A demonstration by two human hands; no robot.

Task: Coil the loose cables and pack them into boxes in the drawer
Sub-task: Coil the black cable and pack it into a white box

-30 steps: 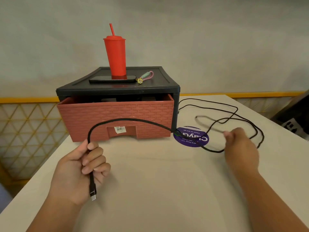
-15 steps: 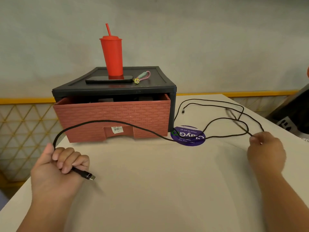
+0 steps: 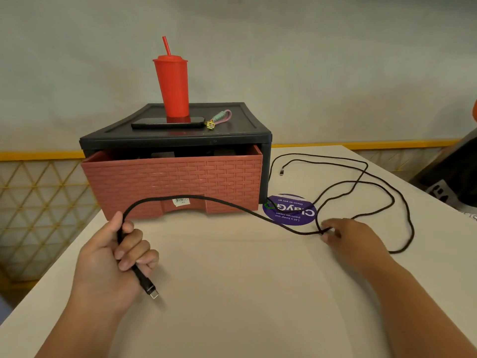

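We've got one braided black cable (image 3: 258, 217): left hand (image 3: 113, 259) wrapped round its plug end, right hand (image 3: 346, 239) pinching it mid-length.

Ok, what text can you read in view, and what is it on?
"ClayGo": purple round sticker on the table, upside down to the camera.
"Clean as you go": same sticker.
"Let's keep our pantries clean": same sticker.
White label on the drawer front: too small to read.

The pale table (image 3: 232, 293) bears a drawer unit (image 3: 175, 182), a round purple sticker (image 3: 289, 211) and loose loops of black cable (image 3: 397, 252).
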